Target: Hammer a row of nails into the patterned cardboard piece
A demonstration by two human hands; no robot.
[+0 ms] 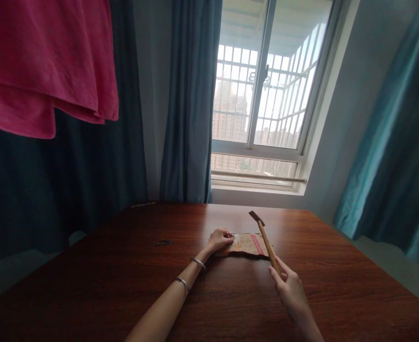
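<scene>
A small patterned cloth piece (249, 244), tan with a pink stripe, lies flat on the dark wooden table (124, 285). My left hand (220, 239) rests on the cloth's left edge with its fingers pinched together on something too small to name. My right hand (290, 288) is closed around the wooden handle of a small hammer (264, 237), whose dark head is raised above the cloth's right part. Two bracelets ring my left wrist.
A small dark metal object (164, 242), perhaps scissors, lies on the table left of my left hand. A pink garment (45, 61) hangs at the upper left. Blue curtains (190, 104) flank a barred window (266, 95) behind the table.
</scene>
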